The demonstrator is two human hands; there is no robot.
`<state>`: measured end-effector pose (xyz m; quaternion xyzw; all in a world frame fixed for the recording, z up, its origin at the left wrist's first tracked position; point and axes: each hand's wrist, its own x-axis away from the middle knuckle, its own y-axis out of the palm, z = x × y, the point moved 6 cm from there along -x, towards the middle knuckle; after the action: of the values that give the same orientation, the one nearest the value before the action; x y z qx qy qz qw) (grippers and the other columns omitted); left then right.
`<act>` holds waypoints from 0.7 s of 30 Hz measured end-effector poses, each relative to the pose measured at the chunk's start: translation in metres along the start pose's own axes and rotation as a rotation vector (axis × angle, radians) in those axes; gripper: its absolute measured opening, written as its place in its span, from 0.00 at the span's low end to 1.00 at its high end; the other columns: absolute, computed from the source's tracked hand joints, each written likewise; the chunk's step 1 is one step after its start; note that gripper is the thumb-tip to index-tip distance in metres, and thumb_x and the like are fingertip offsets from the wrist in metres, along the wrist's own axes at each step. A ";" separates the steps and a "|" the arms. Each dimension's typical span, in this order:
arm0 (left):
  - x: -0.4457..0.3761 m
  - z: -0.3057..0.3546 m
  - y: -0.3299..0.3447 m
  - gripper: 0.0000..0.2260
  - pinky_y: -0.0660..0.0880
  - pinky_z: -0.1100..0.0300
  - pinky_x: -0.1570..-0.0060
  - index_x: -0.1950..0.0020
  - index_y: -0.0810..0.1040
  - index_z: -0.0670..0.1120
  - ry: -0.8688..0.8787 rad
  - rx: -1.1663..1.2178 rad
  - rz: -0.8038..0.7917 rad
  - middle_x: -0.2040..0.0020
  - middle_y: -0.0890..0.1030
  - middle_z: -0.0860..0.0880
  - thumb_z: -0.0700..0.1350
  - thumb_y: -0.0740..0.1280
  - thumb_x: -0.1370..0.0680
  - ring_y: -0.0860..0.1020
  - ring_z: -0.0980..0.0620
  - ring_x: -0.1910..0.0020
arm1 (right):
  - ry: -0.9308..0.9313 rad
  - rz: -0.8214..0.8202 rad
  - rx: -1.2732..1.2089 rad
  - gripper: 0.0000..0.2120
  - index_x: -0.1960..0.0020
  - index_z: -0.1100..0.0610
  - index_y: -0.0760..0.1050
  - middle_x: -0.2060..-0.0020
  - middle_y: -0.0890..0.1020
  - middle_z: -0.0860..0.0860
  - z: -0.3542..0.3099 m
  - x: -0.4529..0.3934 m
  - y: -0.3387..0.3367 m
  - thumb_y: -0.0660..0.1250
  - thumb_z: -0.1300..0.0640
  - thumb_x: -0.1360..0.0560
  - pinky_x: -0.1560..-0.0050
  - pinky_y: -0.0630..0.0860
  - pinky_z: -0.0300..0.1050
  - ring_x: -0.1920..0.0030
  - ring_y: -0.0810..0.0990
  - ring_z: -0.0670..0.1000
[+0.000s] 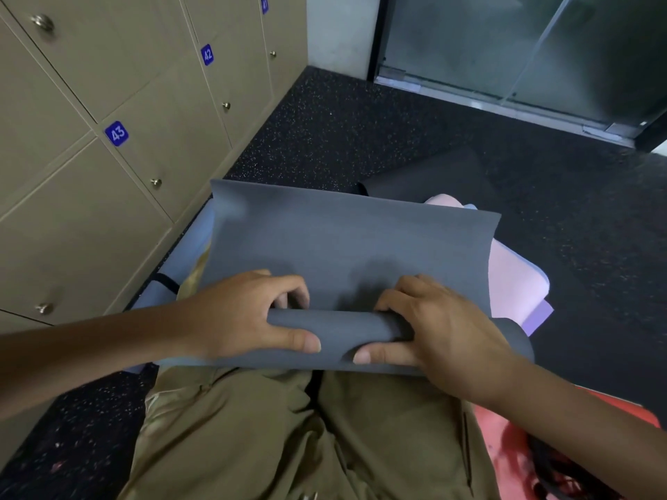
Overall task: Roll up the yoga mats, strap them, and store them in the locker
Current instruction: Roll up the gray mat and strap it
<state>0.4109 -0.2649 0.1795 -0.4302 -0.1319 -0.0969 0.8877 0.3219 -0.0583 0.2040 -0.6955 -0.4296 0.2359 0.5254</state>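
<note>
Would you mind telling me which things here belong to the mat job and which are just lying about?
Part of the job:
- grey mat, rolled by left hand and right hand
- pink mat
- blue mat
- lockers

Just lying about:
- red item
- glass door

Three blue number plates stand on the tan locker doors up and to the left of the hands: "43" (116, 133) nearest, "42" (207, 54) farther off, and a plate (264, 4) at the top edge that seems to read "41".
</note>
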 end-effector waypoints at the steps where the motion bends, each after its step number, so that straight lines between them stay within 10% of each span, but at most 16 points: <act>1: 0.000 0.001 -0.003 0.29 0.75 0.57 0.49 0.50 0.74 0.61 0.033 -0.017 0.046 0.52 0.76 0.62 0.82 0.63 0.37 0.75 0.59 0.48 | 0.017 -0.028 -0.025 0.36 0.50 0.46 0.76 0.57 0.73 0.42 0.003 -0.004 -0.001 0.52 0.17 0.36 0.54 0.69 0.43 0.52 0.71 0.45; 9: 0.023 0.024 0.000 0.25 0.77 0.50 0.60 0.45 0.83 0.46 0.309 -0.372 0.557 0.51 0.79 0.52 0.67 0.62 0.20 0.79 0.49 0.55 | 0.113 -0.177 -0.277 0.42 0.56 0.46 0.78 0.61 0.79 0.43 0.031 -0.034 0.004 0.55 0.12 0.45 0.52 0.78 0.51 0.58 0.78 0.45; 21: -0.010 0.001 -0.008 0.30 0.72 0.63 0.48 0.44 0.82 0.58 0.172 -0.118 0.201 0.51 0.77 0.59 0.79 0.62 0.30 0.76 0.60 0.48 | -0.014 0.327 0.044 0.22 0.51 0.50 0.79 0.56 0.77 0.45 0.014 -0.021 -0.012 0.58 0.32 0.22 0.54 0.74 0.46 0.54 0.75 0.50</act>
<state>0.3988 -0.2684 0.1834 -0.4830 -0.0054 -0.0516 0.8741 0.2957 -0.0678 0.2079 -0.7427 -0.3090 0.3328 0.4922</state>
